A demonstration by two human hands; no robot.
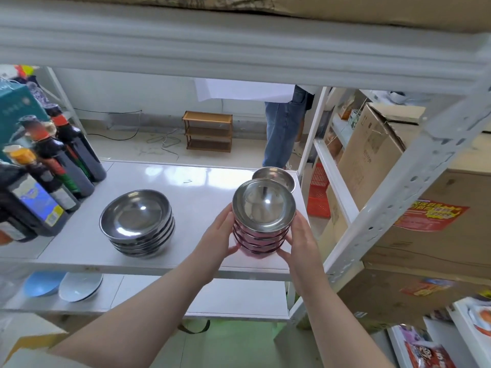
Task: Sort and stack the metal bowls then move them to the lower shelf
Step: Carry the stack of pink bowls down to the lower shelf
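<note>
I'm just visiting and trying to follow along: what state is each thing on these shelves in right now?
Small bowl stack: nested, upright, held between both hands.
Left hand: gripping the stack's left side.
Right hand: gripping its right side.
Wide bowl stack: nested, resting on the shelf.
Single bowl: upright, unstacked, behind.
Dark bottles: capped, standing.

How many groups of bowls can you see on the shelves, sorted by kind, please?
Stacks of wide metal bowls: 1
Stacks of small metal bowls, held between the left hand and the right hand: 1
Single metal bowls behind that stack: 1
Blue bowls on the lower shelf: 1
Pale bowls on the lower shelf: 1
Total: 5
</note>
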